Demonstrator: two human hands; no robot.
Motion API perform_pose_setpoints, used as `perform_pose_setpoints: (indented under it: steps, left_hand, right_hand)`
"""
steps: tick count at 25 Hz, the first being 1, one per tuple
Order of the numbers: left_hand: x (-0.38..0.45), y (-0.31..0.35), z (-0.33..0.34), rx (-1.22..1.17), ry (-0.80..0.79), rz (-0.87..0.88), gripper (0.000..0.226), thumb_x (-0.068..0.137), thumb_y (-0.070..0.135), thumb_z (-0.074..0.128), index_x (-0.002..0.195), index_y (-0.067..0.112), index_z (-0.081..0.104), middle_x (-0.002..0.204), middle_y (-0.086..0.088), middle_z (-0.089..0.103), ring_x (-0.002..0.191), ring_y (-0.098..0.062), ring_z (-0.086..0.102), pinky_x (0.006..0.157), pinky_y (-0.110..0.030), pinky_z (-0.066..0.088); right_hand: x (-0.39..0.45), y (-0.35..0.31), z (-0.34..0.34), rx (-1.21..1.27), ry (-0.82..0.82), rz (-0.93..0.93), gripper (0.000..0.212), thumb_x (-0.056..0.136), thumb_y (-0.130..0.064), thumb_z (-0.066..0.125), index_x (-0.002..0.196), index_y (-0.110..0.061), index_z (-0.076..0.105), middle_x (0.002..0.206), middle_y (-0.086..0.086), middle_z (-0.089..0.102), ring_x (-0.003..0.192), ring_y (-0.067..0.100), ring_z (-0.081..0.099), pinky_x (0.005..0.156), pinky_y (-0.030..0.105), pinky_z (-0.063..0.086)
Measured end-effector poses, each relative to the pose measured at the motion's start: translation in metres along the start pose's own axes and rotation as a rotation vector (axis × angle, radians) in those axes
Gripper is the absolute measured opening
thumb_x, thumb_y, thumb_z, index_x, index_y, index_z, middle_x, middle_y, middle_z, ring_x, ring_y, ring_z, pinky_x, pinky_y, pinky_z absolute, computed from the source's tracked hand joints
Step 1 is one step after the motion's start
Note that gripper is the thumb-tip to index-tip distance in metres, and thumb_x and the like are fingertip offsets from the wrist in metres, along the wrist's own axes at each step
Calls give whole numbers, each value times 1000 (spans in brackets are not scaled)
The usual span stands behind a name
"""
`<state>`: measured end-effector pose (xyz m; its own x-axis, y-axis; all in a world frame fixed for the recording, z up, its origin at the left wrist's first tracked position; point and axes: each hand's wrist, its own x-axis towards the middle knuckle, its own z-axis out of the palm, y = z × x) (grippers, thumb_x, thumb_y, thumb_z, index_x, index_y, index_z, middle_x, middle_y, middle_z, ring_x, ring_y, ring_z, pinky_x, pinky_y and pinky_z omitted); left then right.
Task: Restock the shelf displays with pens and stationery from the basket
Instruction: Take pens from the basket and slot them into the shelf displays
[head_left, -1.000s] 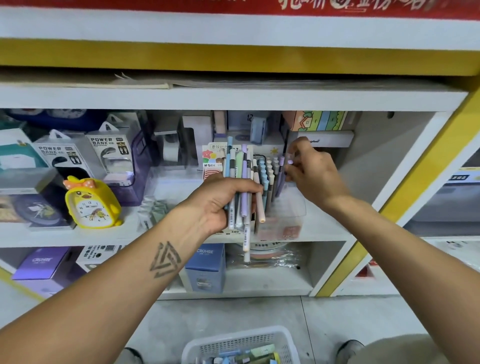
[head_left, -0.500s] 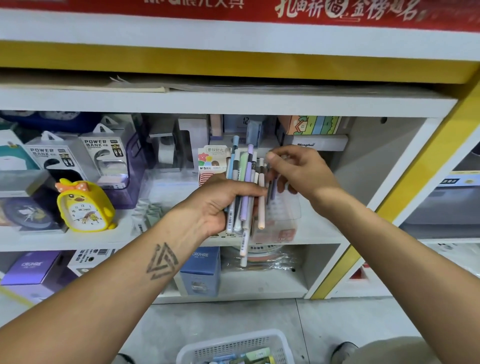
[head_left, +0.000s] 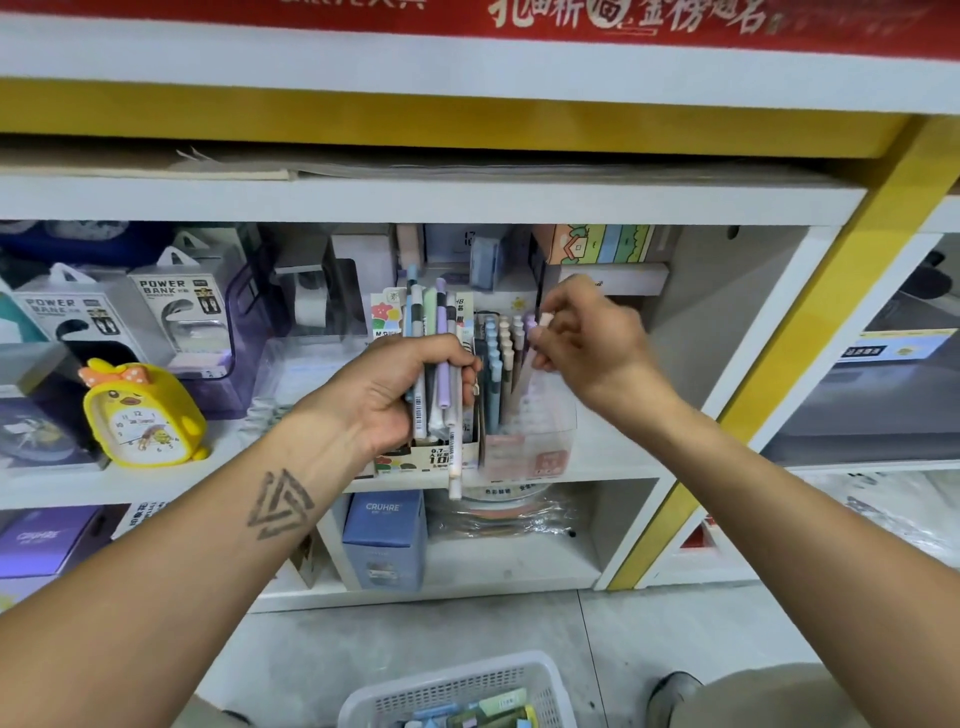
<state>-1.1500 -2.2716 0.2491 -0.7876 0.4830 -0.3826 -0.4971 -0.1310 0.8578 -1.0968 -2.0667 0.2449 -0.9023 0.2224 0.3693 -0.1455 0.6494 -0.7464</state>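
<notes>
Pens in my left hand: My left hand (head_left: 387, 395) grips a bunch of pens (head_left: 435, 364). They stand up straight in my fist. They are blue, green, purple, grey and white. One white pen hangs lower than the rest.

Pen in my right hand: My right hand (head_left: 592, 343) pinches the pink top of one pen (head_left: 545, 319) with my fingertips. It is at the right end of the pens in the clear holder. My hand is a bit blurry.

Clear pen holder: The clear pen holder (head_left: 540, 436) sits on the middle shelf (head_left: 613, 462). It is just to the right of my left hand. Pens stand in it in rows, blue, tan and purple.

Pen box: A printed pen box (head_left: 387, 317) stands behind my left hand, touching the clear holder's left side.

Basket: The white basket (head_left: 457, 686) is on the floor, down below my arms. It has stationery in it.

Other things on the shelf: A yellow duck clock (head_left: 143, 415) sits far to the left. Two power bank packs (head_left: 176, 317) stand behind it.

Lower shelf: A blue CRUHRE box (head_left: 384, 540) stands under the pens.
</notes>
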Motion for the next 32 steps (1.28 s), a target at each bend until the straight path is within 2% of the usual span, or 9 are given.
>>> perform_pose_setpoints:
  steps: [4, 8, 11, 18, 21, 23, 25, 28, 32]
  left_hand:
    - [-1, -2, -1, -12, -1, 2, 4, 74, -5, 68, 72, -1, 70, 70, -15, 66, 57, -22, 63, 59, -32, 58]
    - [-1, -3, -1, -19, 6, 3, 5, 77, -5, 66, 74, -1, 68, 68, -15, 66, 56, -22, 63, 57, -31, 58]
    - [-1, -4, 1, -34, 8, 9, 4, 78, -6, 65, 80, -3, 67, 70, -15, 66, 57, -22, 63, 57, -31, 58]
    - [-1, -7, 6, -52, 18, 4, 8, 79, -6, 64, 86, -6, 69, 75, -17, 68, 59, -22, 64, 62, -33, 59]
    - [0, -7, 5, -79, 13, 11, 10, 80, -6, 64, 88, -6, 68, 81, -18, 70, 62, -22, 66, 63, -33, 60]
    - [-1, -7, 5, -103, -1, 13, 10, 79, -7, 64, 89, -6, 68, 84, -18, 71, 64, -23, 67, 64, -33, 59]
    - [-1, -7, 5, -79, -22, 18, 11, 79, -7, 65, 89, -7, 71, 84, -19, 71, 65, -22, 68, 63, -32, 59]
    - [-4, -9, 8, 12, -85, 42, 13, 75, -10, 67, 80, -3, 76, 81, -19, 72, 65, -23, 69, 62, -32, 59]
    - [-8, -12, 11, 85, -123, 68, 18, 73, -14, 69, 75, 1, 77, 74, -21, 71, 63, -27, 70, 59, -33, 57]
  right_hand:
    - [-7, 10, 8, -45, -114, -68, 19, 91, -21, 56, 95, -38, 50, 80, -8, 68, 68, 16, 68, 67, 52, 60]
    - [-10, 15, 6, -92, -124, -147, 28, 95, -11, 59, 93, -36, 48, 85, -14, 67, 72, 10, 69, 68, 42, 62]
    - [-19, 13, 3, -120, -158, -229, 25, 96, -9, 62, 94, -30, 48, 78, -9, 68, 74, 6, 70, 70, 36, 62]
    - [-27, 2, 6, -211, -258, -329, 16, 97, -9, 61, 95, -20, 50, 80, 2, 70, 77, 7, 70, 70, 41, 58]
    - [-27, 5, 8, -284, -193, -338, 4, 99, -12, 60, 96, -12, 63, 82, 5, 68, 76, 18, 66, 69, 42, 54]
    - [-24, 3, 8, -391, -131, -382, 13, 98, -13, 62, 98, -7, 73, 86, 7, 65, 78, 22, 61, 68, 38, 49]
    - [-20, -5, 12, -306, -107, -270, 15, 98, -19, 63, 102, -11, 75, 87, 7, 64, 76, 15, 58, 69, 30, 46]
    - [-16, -20, 14, 170, -140, 112, 13, 97, -27, 65, 105, -19, 72, 78, 12, 67, 62, 13, 56, 57, 20, 44]
    - [-11, -30, 13, 341, -200, 264, 20, 88, -25, 76, 93, -5, 74, 70, 3, 66, 59, 13, 54, 46, 19, 38]
